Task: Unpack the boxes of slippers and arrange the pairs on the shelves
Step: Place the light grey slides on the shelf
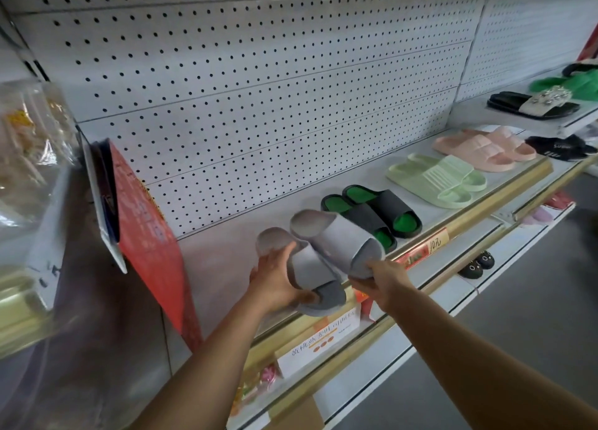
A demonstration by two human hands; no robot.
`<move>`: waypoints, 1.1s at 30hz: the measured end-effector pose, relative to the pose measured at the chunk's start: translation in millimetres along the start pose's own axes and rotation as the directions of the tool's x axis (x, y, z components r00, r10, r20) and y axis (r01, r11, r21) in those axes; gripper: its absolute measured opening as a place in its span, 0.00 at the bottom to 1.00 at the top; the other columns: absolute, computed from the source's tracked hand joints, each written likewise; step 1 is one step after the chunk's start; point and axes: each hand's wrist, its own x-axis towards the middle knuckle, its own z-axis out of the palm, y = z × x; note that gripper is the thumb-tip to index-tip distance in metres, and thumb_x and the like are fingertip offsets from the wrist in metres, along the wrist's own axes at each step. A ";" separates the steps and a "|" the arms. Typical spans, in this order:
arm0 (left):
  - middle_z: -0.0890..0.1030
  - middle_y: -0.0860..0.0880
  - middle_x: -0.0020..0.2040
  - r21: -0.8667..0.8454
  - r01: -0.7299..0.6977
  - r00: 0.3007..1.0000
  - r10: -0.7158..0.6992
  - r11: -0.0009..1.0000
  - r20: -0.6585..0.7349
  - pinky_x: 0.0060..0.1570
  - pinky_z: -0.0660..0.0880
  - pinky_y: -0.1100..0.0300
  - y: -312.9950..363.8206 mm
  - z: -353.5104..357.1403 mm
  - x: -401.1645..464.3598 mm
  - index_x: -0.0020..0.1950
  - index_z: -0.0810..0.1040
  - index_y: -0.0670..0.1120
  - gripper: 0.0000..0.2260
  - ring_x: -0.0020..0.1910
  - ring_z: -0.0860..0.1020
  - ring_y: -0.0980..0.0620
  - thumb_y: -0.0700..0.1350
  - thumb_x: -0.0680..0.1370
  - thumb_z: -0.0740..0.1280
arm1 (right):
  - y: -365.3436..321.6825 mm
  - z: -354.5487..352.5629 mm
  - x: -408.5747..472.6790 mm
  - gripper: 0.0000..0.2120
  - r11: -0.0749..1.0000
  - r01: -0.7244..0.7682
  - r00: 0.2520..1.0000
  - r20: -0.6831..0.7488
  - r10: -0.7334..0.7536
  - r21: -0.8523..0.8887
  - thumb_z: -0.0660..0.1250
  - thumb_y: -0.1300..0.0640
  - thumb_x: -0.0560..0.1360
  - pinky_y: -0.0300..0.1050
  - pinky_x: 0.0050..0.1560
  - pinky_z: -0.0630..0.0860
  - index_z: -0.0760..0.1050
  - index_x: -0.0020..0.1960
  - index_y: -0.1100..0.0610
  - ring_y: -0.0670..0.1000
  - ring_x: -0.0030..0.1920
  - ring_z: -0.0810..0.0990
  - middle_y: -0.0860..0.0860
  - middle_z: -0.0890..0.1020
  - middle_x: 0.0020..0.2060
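Holding a grey pair over the shelf (pixel 226 251): left hand (pixel 275 279) curled round the near slipper (pixel 310 274), thumb across its strap; right hand (pixel 382 284) pinching the toe of the far slipper (pixel 336 235). Both grey slippers tilted, heels toward the pegboard (pixel 259 106), apparently just above the bare left stretch of shelf, not yet set down. Just beside them, to the right, a black pair with green footbeds (pixel 372 213); then a pale green pair (pixel 440 180); then a pink pair (pixel 485 148), all flat and side by side. Farther right, on neighbouring shelves, black and beaded sandals (pixel 534 104) and green ones (pixel 576 83). No boxes in view, so remaining stock impossible to judge; by the look of it, several pairs placed, this one in hand, open shelf left of it to fill. Slippers thick, rounded, matte, foam-like, with broad single straps; the pale green and pink ones ribbed across the strap. Pegboard white metal, evenly holed. Shelf edge a gold strip (pixel 469 216) carrying price tags. At far left, a leaning red card (pixel 149 235) and crinkled clear packets (pixel 29 145).
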 end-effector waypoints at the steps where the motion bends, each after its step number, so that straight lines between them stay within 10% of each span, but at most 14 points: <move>1: 0.64 0.49 0.73 0.062 -0.004 1.000 0.005 0.998 -0.012 0.68 0.65 0.50 -3.0 1.1 1.4 0.77 0.58 0.59 0.49 0.73 0.61 0.46 0.60 0.61 0.79 | 3.7 1.7 0.7 0.08 0.992 0.004 1.000 -0.008 -0.005 -0.127 0.60 0.62 0.80 0.47 0.35 0.80 0.71 0.53 0.67 0.57 0.38 0.80 0.65 0.79 0.45; 17: 0.63 0.49 0.71 0.026 0.028 1.000 -0.028 0.999 0.004 0.72 0.61 0.50 -19.9 -15.2 0.9 0.76 0.58 0.56 0.46 0.73 0.59 0.47 0.59 0.63 0.78 | 17.5 12.1 3.2 0.21 0.731 0.059 0.994 0.105 0.018 -0.680 0.56 0.46 0.80 0.36 0.27 0.62 0.75 0.44 0.63 0.50 0.24 0.69 0.56 0.79 0.28; 27: 0.73 0.52 0.63 -0.276 -0.165 0.970 0.104 0.947 -0.222 0.62 0.65 0.62 61.8 3.8 21.9 0.69 0.71 0.49 0.24 0.66 0.68 0.54 0.46 0.74 0.73 | -13.3 -52.0 4.9 0.18 0.835 0.224 0.974 0.149 -0.172 -0.503 0.57 0.51 0.82 0.38 0.27 0.66 0.78 0.48 0.65 0.48 0.29 0.73 0.55 0.79 0.33; 33: 0.84 0.48 0.46 -0.787 0.010 0.999 -0.044 0.617 -0.021 0.48 0.77 0.59 138.5 38.1 44.3 0.60 0.79 0.44 0.12 0.45 0.83 0.51 0.42 0.78 0.70 | -53.9 -127.9 10.8 0.18 0.896 0.332 0.943 0.101 -0.317 -0.294 0.57 0.52 0.82 0.41 0.30 0.69 0.78 0.47 0.65 0.51 0.32 0.76 0.56 0.81 0.35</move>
